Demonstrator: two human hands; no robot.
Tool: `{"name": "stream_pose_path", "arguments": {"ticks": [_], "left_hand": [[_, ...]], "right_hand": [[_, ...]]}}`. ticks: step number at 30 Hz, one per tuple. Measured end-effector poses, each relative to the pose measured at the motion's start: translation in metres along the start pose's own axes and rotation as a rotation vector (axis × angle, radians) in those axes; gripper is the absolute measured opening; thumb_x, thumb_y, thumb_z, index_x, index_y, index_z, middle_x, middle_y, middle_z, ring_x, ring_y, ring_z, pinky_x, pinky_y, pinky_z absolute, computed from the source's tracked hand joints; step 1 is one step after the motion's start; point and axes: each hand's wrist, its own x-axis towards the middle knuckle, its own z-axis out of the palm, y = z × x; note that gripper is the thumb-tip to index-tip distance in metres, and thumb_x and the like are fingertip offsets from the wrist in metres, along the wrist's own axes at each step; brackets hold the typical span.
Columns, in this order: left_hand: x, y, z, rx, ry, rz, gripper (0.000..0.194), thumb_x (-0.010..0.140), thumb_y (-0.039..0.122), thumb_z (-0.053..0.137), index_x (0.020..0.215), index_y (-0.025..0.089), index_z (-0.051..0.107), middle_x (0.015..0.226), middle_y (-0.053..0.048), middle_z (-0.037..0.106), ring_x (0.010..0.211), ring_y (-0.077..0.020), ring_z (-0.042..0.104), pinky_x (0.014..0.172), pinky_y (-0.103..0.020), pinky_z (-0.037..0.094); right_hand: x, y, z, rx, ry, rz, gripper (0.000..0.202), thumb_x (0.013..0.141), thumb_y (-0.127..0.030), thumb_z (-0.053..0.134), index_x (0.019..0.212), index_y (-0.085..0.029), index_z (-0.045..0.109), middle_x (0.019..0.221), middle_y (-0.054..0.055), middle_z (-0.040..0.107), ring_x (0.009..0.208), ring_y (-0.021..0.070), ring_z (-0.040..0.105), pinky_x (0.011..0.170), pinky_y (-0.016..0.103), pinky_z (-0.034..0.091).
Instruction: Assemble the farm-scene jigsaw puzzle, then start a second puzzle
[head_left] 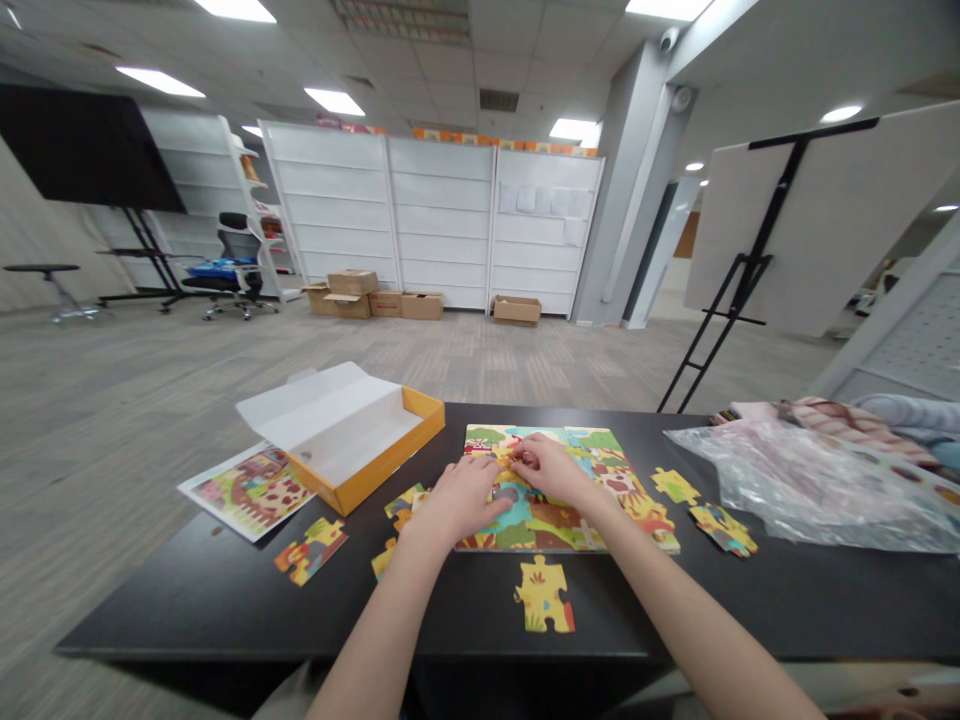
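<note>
A colourful jigsaw puzzle [600,480] lies on the black table, many of its pieces joined. My left hand [469,497] rests palm down over its left part, fingers spread. On the upper middle of the puzzle, my right hand [550,468] has its fingers curled together at the surface; whatever they may hold is hidden. A loose yellow piece [544,595] lies in front of the puzzle. More loose pieces sit to the right, among them a yellow one [676,485] and a blue-yellow one [724,529]. Left of my left hand are other pieces [405,503], partly covered by my arm.
An open orange box [390,452] with a white lid stands at the table's back left, beside a printed picture sheet [259,488] and loose pieces [311,550]. Clear plastic wrapping [810,485] and folded cloths [862,425] cover the right side of the table [480,625].
</note>
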Motion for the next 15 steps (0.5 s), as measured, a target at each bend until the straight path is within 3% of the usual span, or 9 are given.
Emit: {"name": "stream_pose_path", "arguments": {"ticks": [6,15], "left_hand": [[0.0033,0.0014,0.0041,0.024,0.019,0.0,0.039,0.09,0.045,0.054,0.118,0.018,0.061,0.127,-0.013,0.062,0.121,-0.0327,0.056,0.097,-0.047,0.049],[0.0062,0.0016,0.0083,0.012,0.022,0.029,0.044,0.091,0.046,0.052,0.125,0.019,0.059,0.134,-0.013,0.06,0.126,-0.0323,0.053,0.1,-0.049,0.047]], "right_hand": [[-0.0003,-0.0005,0.0004,0.014,-0.032,-0.018,0.009,0.086,-0.017,0.065,0.092,-0.018,0.071,0.099,0.007,0.065,0.081,0.0161,0.06,0.075,0.027,0.044],[-0.0018,-0.0026,-0.0028,-0.028,-0.05,-0.022,0.005,0.087,-0.02,0.064,0.09,-0.017,0.066,0.087,0.004,0.063,0.073,0.0146,0.056,0.068,0.025,0.041]]}}
